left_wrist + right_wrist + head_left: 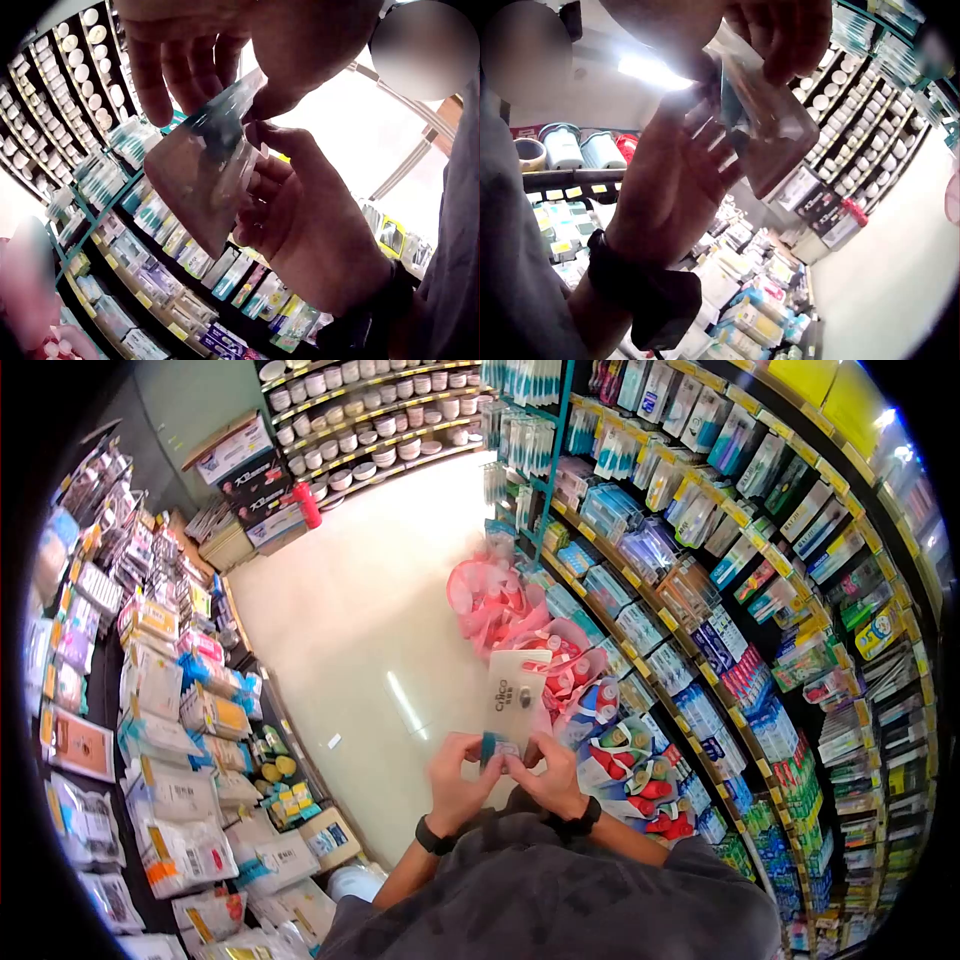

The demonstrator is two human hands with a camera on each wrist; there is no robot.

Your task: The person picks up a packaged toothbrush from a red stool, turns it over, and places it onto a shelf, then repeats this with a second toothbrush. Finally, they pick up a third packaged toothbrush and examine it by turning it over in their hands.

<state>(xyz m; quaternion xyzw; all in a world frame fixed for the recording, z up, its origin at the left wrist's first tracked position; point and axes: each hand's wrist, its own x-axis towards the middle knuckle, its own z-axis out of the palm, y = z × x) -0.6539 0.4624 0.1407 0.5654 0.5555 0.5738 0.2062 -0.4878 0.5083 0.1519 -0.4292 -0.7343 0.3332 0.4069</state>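
Note:
In front of the chest, both hands hold a flat clear plastic packet [516,695] with a pale printed card and a teal band at its near end. My left hand [460,775] pinches that near end from the left, its other fingers spread behind the packet [199,169] in the left wrist view. From the other side my right hand [552,778] grips the same end between thumb and fingers, the two thumbs close together. Seen from the right wrist, the packet [772,139] tilts under the right hand [769,34]; its contents are blurred.
Shelves of hanging packs [690,510] rise on the right, with pink bags of bottles [490,600] at their foot. A low display of packaged goods [180,760] lines the left. Bowls fill a far rack [375,430]; pale floor [350,630] lies between.

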